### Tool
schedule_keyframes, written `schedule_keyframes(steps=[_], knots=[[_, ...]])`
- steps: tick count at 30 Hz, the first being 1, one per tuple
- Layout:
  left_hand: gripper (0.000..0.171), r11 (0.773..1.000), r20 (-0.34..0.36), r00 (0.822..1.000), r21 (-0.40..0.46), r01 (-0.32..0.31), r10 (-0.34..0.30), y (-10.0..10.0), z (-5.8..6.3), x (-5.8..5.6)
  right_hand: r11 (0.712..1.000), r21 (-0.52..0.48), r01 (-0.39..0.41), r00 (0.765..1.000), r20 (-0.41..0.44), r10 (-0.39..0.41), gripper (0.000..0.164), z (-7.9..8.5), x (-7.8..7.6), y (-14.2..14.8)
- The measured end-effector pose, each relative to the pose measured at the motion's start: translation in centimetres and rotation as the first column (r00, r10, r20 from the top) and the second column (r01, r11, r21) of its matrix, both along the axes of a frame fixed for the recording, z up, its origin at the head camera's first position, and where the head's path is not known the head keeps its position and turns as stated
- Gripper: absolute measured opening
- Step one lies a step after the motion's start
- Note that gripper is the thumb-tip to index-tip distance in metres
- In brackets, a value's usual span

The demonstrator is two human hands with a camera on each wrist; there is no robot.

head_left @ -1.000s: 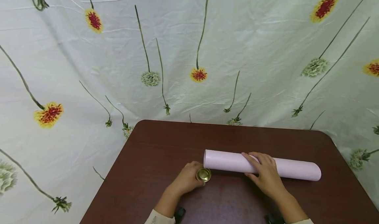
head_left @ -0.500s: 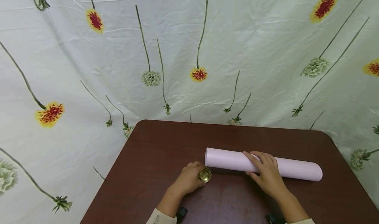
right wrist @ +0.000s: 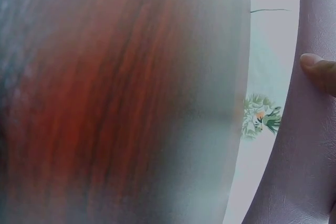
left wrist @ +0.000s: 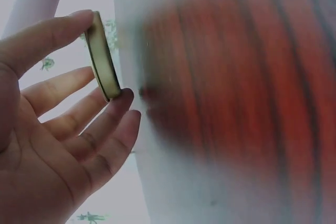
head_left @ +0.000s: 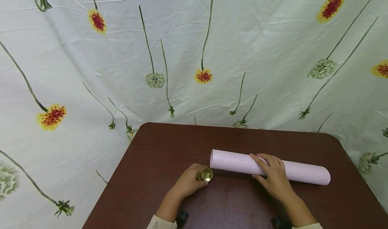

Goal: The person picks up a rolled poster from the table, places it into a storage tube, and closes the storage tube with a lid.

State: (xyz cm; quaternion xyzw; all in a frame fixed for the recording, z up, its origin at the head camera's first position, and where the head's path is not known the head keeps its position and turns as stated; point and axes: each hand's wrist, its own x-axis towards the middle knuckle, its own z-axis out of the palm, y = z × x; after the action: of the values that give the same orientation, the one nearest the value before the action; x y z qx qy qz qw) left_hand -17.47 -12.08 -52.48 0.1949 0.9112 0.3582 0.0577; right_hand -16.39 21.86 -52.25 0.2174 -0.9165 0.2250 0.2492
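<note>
A small, round, shiny gold-coloured piece [head_left: 204, 175], shaped like a shallow cup from above, is pinched by my left hand [head_left: 188, 182]. In the left wrist view it shows edge-on as a narrow gold band [left wrist: 102, 59] between the thumb and the fingers. Just to its right, the end of a long pale pink roll [head_left: 231, 161] stands apart from it. My right hand [head_left: 272, 176] grips that roll around its middle, fingers over the top and thumb on the near side. In the right wrist view, the thumb [right wrist: 317, 69] presses the roll's finely creased surface.
The dark reddish-brown table [head_left: 169, 144] has rounded far corners. A white flower-print cloth [head_left: 179, 54] hangs behind it and along the sides. Dark wrist straps [head_left: 182, 219] sit below the pale sleeves [head_left: 162, 223].
My left hand has shifted slightly left with the gold piece, widening the gap to the roll. The roll's left end has swung slightly farther from me; the right hand keeps its grip.
</note>
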Motion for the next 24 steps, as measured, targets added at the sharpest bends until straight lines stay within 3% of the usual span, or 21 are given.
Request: schedule_keyframes(steps=[13,24], knots=[[0.051,0.989,0.064,0.993,0.101,-0.109,0.103,-1.4,0.4,-0.2,1.000,-0.004,-0.004,1.000,0.002,0.004,0.087,0.1,0.1,0.0],[0.049,0.938,0.198,0.972,0.295,-0.183,0.127,-1.7,0.7,-0.2,1.000,0.002,-0.003,1.000,-0.001,0.003,0.088,-0.1,0.1,-0.1]])
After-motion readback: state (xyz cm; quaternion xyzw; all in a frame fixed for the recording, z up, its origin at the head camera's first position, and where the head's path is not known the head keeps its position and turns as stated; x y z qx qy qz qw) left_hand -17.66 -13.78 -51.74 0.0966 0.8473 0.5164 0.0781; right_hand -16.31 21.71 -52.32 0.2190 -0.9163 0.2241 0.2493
